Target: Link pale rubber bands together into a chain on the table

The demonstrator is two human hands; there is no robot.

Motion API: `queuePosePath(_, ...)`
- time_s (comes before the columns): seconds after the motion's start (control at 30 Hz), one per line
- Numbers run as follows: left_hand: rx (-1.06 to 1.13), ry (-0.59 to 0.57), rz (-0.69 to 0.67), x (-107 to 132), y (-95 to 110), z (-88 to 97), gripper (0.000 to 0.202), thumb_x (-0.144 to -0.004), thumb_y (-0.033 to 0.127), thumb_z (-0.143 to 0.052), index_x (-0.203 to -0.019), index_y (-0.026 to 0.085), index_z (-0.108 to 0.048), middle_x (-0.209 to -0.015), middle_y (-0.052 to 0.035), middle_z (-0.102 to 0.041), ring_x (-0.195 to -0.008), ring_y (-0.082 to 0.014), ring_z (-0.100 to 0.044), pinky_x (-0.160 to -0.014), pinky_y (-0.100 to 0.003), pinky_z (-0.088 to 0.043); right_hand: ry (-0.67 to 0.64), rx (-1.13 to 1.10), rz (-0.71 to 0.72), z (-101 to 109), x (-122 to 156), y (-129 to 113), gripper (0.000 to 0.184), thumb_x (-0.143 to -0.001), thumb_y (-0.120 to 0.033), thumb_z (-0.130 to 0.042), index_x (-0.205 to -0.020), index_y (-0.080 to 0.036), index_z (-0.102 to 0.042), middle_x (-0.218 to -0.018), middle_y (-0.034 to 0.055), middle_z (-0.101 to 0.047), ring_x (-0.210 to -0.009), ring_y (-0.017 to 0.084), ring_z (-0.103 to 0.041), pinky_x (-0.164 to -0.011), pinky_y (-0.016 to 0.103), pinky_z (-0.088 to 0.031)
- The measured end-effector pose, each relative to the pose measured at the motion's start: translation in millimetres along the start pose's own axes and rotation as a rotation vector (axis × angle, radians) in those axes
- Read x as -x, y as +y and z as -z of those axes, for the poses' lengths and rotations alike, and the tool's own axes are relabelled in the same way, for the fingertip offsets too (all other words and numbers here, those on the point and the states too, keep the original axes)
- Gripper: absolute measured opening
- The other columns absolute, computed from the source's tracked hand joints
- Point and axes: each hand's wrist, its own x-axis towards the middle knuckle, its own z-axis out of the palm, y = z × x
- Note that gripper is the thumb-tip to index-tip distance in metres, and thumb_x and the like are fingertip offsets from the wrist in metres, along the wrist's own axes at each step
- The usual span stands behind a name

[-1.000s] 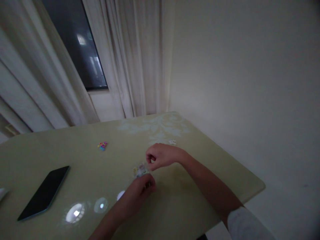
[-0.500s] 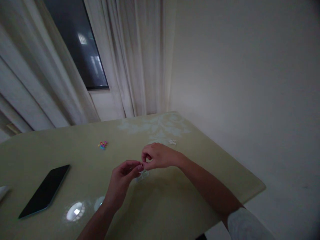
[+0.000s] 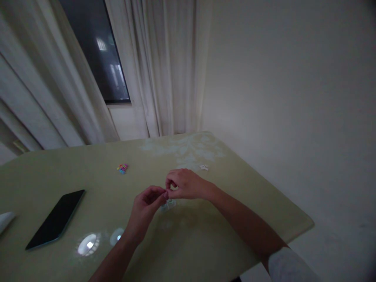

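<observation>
My left hand [image 3: 145,207] and my right hand [image 3: 186,184] meet over the middle of the table, fingertips pinched together. What lies between the fingertips is too small and covered to name. Just below them shows a small clear, whitish piece [image 3: 169,204]; whether it hangs from the fingers or rests on the table I cannot tell. Beyond the left hand sits a little heap of bright multicoloured pieces [image 3: 122,168]. A few small white pieces [image 3: 203,167] lie past the right hand.
On the left of the table [image 3: 220,243] lies a dark tablet [image 3: 55,219], with a white object [image 3: 6,220] at the frame's edge. Curtains [image 3: 161,70] and a dark window [image 3: 100,55] stand behind. A plain wall [image 3: 279,98] runs along the right side.
The view has shifted slightly. My fingertips have drawn closer together, covering the small ring-like gap seen between them before. The heaps on the table lie as they did.
</observation>
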Motion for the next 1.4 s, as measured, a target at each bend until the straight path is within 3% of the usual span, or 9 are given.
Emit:
queuePosePath(0.23,0.064,-0.033,-0.017,-2,-4,1.4,0.031,-0.074,0.041,-0.088,-0.084,0.018,-0.069,-0.080,-0.0003,-0.069,-0.074,-0.0142,-0.064,-0.068,-0.023,-0.051,-0.012,-0.079,0.021,-4,-1,4,0.009,-0.084,-0.021,-0.076,-0.091,-0.015,-0.074,-0.081,-0.0006,-0.061,-0.075,0.013,-0.053,-0.068,0.023,-0.036)
queuePosePath(0.4,0.106,-0.067,-0.065,-4,-10,5.2,0.027,-0.079,0.038,-0.086,-0.082,0.019,-0.066,-0.079,0.0020,-0.063,-0.075,-0.0123,-0.060,-0.068,-0.020,-0.048,-0.021,-0.278,0.025,-6,-2,9,0.013,-0.086,-0.022,-0.074,-0.096,-0.014,-0.075,-0.078,-0.0011,-0.061,-0.071,0.011,-0.054,-0.066,0.022,-0.039)
queuePosePath(0.6,0.149,-0.058,-0.089,-5,-13,9.7,0.024,-0.080,0.033,-0.085,-0.085,0.021,-0.064,-0.080,0.0023,-0.064,-0.077,-0.0124,-0.060,-0.069,-0.020,-0.049,-0.059,-0.578,-0.052,-10,-6,16,0.030,-0.086,-0.039,-0.078,-0.102,-0.014,-0.077,-0.073,-0.0020,-0.063,-0.067,0.011,-0.054,-0.061,0.022,-0.039)
queuePosePath(0.8,0.112,-0.028,-0.078,-9,-12,11.5,0.029,-0.077,0.036,-0.087,-0.083,0.020,-0.063,-0.078,0.0019,-0.065,-0.073,-0.0130,-0.062,-0.068,-0.021,-0.051,-0.059,-0.629,-0.082,-17,-9,24,0.033,-0.086,-0.043,-0.077,-0.099,-0.012,-0.079,-0.079,0.0029,-0.071,-0.071,0.013,-0.059,-0.064,0.023,-0.042)
queuePosePath(0.97,0.046,-0.012,-0.063,-13,-11,13.9,0.032,-0.075,0.040,-0.087,-0.085,0.019,-0.064,-0.081,0.0006,-0.068,-0.074,-0.0147,-0.066,-0.068,-0.023,-0.052,0.009,-0.493,-0.126,-28,-13,29,0.021,-0.088,-0.032,-0.075,-0.095,-0.013,-0.080,-0.075,0.0011,-0.070,-0.068,0.012,-0.058,-0.063,0.022,-0.041)
queuePosePath(1.1,-0.192,0.102,-0.136,-21,-17,24.1,0.032,-0.079,0.047,-0.080,-0.088,0.019,-0.067,-0.083,-0.0027,-0.073,-0.078,-0.0197,-0.070,-0.072,-0.030,-0.056,0.108,-0.232,-0.202,-43,-20,36,0.015,-0.087,-0.026,-0.076,-0.093,-0.014,-0.081,-0.077,0.0023,-0.072,-0.068,0.012,-0.058,-0.064,0.022,-0.038)
queuePosePath(1.27,-0.479,0.129,-0.199,-31,-37,36.3,0.030,-0.087,0.049,-0.064,-0.094,0.020,-0.070,-0.091,-0.0070,-0.076,-0.085,-0.0247,-0.072,-0.074,-0.035,-0.058,-0.021,-0.029,-0.292,-65,-22,42,0.016,-0.087,-0.033,-0.077,-0.094,-0.022,-0.084,-0.079,0.0022,-0.075,-0.070,0.014,-0.062,-0.061,0.024,-0.036)
queuePosePath(1.4,-0.531,0.093,-0.176,-33,-46,37.0,0.029,-0.091,0.046,-0.058,-0.100,0.021,-0.069,-0.096,-0.0082,-0.076,-0.087,-0.0251,-0.073,-0.076,-0.037,-0.058,-0.008,0.042,-0.318,-68,-23,44,0.015,-0.087,-0.035,-0.076,-0.094,-0.023,-0.083,-0.084,0.0036,-0.075,-0.076,0.017,-0.065,-0.065,0.025,-0.040)
